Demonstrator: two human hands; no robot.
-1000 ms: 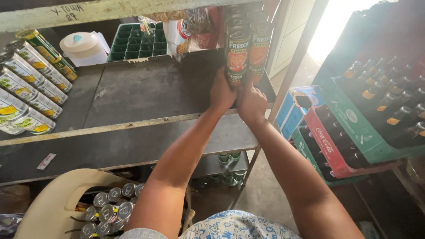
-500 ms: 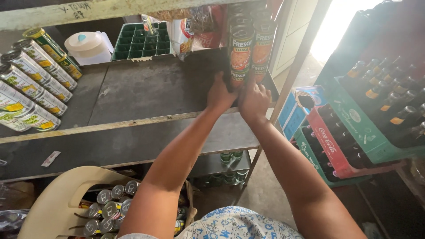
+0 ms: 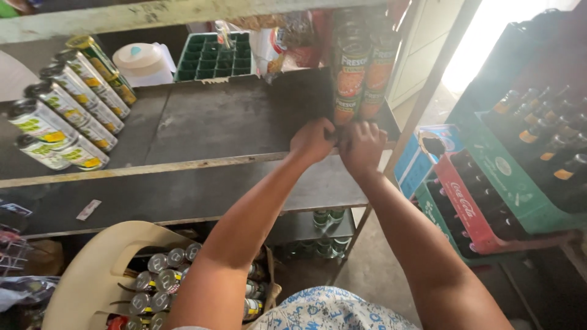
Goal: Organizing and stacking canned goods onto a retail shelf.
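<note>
Two tall dark cans with orange labels [image 3: 351, 76] stand side by side at the right end of the dark upper shelf [image 3: 214, 122]. Both of my hands meet at their base. My left hand [image 3: 313, 139] is curled around the bottom of the left can. My right hand [image 3: 362, 146] presses its fingers against the bottom of the right can. The can tops are hidden behind the shelf beam above.
Green-and-yellow labelled cans [image 3: 58, 119] lie in rows at the shelf's left end. A green crate [image 3: 214, 55] and a white tub [image 3: 142, 61] stand at the back. Red and green bottle crates [image 3: 489, 189] are stacked on the right. Below, a beige chair [image 3: 98, 275] stands by several silver cans [image 3: 162, 281].
My hands stay at the base of the orange-labelled cans and have dropped slightly in view. The view has shifted a little, and the cans remain at the shelf's right end.
</note>
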